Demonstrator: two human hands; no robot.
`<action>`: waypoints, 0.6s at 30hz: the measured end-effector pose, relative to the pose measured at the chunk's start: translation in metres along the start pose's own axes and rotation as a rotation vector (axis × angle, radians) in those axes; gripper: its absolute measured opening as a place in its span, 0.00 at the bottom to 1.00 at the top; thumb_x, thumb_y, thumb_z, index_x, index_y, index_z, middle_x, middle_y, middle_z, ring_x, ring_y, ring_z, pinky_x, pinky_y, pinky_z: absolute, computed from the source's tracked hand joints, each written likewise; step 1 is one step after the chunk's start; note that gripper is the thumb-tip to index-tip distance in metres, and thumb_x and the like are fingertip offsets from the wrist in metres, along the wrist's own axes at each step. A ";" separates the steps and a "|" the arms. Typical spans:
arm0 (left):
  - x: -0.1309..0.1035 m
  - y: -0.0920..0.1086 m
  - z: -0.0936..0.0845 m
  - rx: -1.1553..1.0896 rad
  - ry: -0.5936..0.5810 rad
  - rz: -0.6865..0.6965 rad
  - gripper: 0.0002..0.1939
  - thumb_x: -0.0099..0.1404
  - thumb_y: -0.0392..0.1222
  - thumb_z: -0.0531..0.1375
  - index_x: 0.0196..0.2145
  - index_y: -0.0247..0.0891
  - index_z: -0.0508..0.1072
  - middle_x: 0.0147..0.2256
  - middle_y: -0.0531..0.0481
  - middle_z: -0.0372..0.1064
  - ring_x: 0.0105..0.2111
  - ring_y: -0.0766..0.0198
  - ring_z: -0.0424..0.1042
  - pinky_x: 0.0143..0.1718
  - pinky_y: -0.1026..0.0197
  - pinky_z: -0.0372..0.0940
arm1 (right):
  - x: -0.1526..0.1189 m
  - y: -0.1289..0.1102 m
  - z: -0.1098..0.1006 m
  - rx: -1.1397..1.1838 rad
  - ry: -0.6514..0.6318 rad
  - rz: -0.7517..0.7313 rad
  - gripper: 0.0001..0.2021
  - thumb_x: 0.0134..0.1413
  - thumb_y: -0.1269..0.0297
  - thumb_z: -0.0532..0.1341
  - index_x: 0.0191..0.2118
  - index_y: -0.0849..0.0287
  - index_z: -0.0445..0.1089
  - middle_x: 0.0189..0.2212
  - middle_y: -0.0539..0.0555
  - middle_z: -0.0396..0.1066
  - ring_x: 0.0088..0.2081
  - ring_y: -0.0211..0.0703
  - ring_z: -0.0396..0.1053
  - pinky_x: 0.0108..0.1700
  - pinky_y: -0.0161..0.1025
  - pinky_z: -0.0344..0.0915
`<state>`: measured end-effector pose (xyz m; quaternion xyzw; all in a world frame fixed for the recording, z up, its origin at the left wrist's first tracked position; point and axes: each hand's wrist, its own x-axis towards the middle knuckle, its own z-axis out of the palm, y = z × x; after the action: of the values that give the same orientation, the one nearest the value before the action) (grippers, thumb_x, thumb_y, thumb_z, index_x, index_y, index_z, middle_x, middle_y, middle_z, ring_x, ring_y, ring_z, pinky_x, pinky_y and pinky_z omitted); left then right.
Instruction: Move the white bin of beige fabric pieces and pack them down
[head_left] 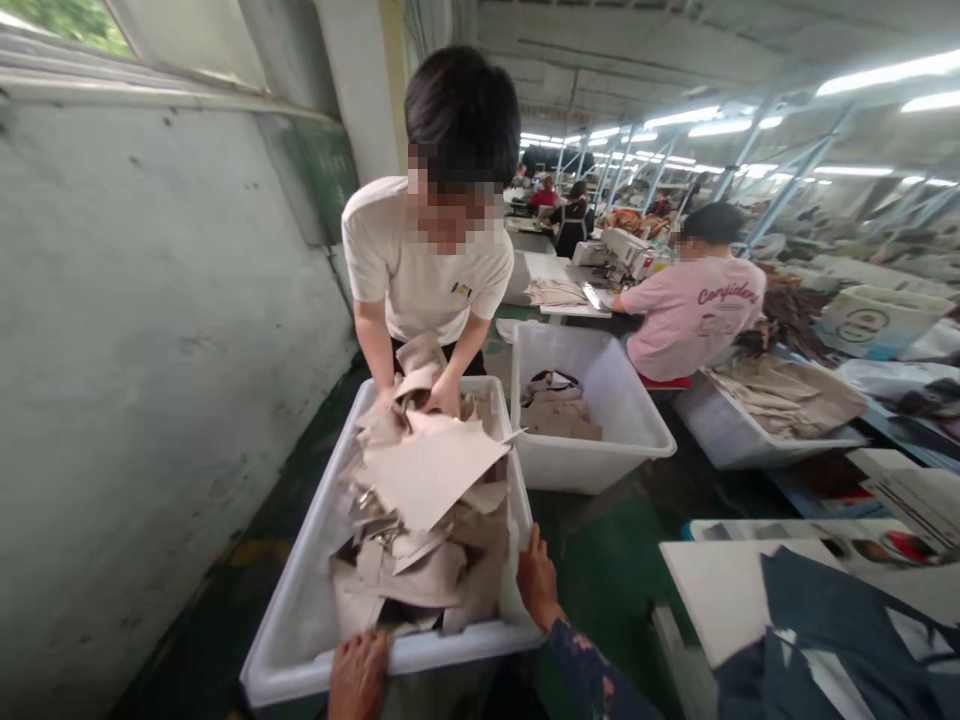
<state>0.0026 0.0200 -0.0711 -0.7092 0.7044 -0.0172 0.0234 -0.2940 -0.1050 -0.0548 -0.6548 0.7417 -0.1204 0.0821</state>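
Observation:
My left hand [358, 676] grips the near rim of a large white plastic tub [289, 640], its fingers curled over the edge. On the tub's right side, close to the near corner, my right hand [538, 582] is wrapped round the rim, below a dark floral sleeve. Beige fabric pieces [409, 572] lie heaped inside the tub. Across from me a person in a white T-shirt [442, 270] bends over the far end, both hands in a bunch of the beige fabric. One broad flat fabric piece [435, 470] lies on top of the heap.
A second white tub [592, 465] with fabric stands to the right. Beyond it a person in a pink shirt [697, 310] sits at a sewing table. Dark blue fabric [832, 640] covers part of a white table [720, 590] at lower right. A wall [165, 300] runs along the left.

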 end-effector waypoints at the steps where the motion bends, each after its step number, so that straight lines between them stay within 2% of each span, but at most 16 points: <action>1: 0.001 0.001 -0.002 -0.017 -0.005 -0.006 0.21 0.61 0.26 0.46 0.42 0.37 0.75 0.44 0.43 0.73 0.45 0.58 0.69 0.49 0.57 0.56 | 0.000 -0.001 -0.002 0.009 -0.016 -0.004 0.26 0.59 0.72 0.42 0.63 0.75 0.49 0.43 0.71 0.68 0.35 0.49 0.73 0.36 0.41 0.69; 5: 0.006 0.005 -0.012 -0.086 -0.098 -0.022 0.19 0.64 0.30 0.45 0.45 0.34 0.73 0.43 0.41 0.72 0.44 0.56 0.67 0.48 0.55 0.54 | -0.001 -0.001 -0.006 0.030 -0.049 0.013 0.26 0.61 0.69 0.42 0.63 0.76 0.47 0.45 0.72 0.67 0.37 0.51 0.73 0.37 0.42 0.69; 7: 0.008 0.005 -0.016 -0.108 -0.143 -0.036 0.20 0.64 0.31 0.45 0.46 0.33 0.72 0.42 0.40 0.71 0.43 0.55 0.67 0.47 0.54 0.53 | -0.002 -0.001 -0.003 0.024 -0.014 -0.010 0.26 0.61 0.69 0.42 0.62 0.78 0.49 0.49 0.74 0.64 0.45 0.54 0.70 0.44 0.43 0.68; 9: 0.010 0.005 -0.018 -0.129 -0.156 -0.048 0.19 0.63 0.31 0.45 0.44 0.33 0.73 0.41 0.41 0.71 0.43 0.55 0.66 0.46 0.54 0.53 | -0.001 -0.004 -0.001 0.017 0.060 -0.099 0.26 0.59 0.69 0.44 0.60 0.80 0.52 0.55 0.75 0.59 0.55 0.57 0.61 0.54 0.48 0.61; 11: 0.010 0.004 -0.019 -0.151 -0.162 -0.057 0.18 0.63 0.32 0.46 0.43 0.34 0.73 0.41 0.41 0.70 0.43 0.55 0.65 0.46 0.54 0.52 | 0.006 -0.017 -0.003 0.044 0.118 -0.266 0.26 0.57 0.70 0.47 0.60 0.78 0.54 0.59 0.73 0.54 0.61 0.57 0.52 0.60 0.52 0.53; 13: 0.011 0.003 -0.018 -0.170 -0.161 -0.066 0.18 0.63 0.32 0.46 0.43 0.34 0.73 0.41 0.41 0.70 0.43 0.54 0.65 0.46 0.54 0.52 | 0.023 -0.042 -0.008 0.104 0.115 -0.475 0.27 0.56 0.70 0.48 0.62 0.74 0.52 0.60 0.69 0.53 0.63 0.53 0.47 0.62 0.52 0.51; 15: 0.010 0.000 -0.013 -0.171 -0.151 -0.080 0.19 0.63 0.32 0.46 0.44 0.33 0.72 0.42 0.40 0.70 0.43 0.53 0.65 0.48 0.52 0.52 | 0.052 -0.078 -0.016 0.144 0.068 -0.654 0.29 0.55 0.71 0.50 0.63 0.70 0.50 0.62 0.66 0.50 0.64 0.50 0.43 0.63 0.51 0.49; 17: 0.006 -0.003 -0.003 -0.170 -0.130 -0.068 0.19 0.63 0.32 0.46 0.46 0.32 0.72 0.44 0.39 0.70 0.44 0.52 0.64 0.50 0.51 0.52 | 0.092 -0.118 -0.023 0.139 0.014 -0.717 0.30 0.55 0.69 0.52 0.64 0.67 0.48 0.64 0.64 0.46 0.65 0.49 0.41 0.64 0.50 0.46; 18: 0.004 -0.004 0.003 -0.172 -0.117 -0.059 0.19 0.62 0.31 0.47 0.46 0.33 0.72 0.44 0.40 0.70 0.44 0.52 0.65 0.51 0.50 0.52 | 0.114 -0.137 -0.024 0.125 -0.008 -0.684 0.31 0.55 0.69 0.53 0.64 0.66 0.47 0.65 0.64 0.45 0.65 0.51 0.41 0.64 0.51 0.46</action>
<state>0.0070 0.0157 -0.0737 -0.7290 0.6793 0.0843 0.0030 -0.1848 -0.2322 0.0115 -0.8597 0.4699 -0.1838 0.0798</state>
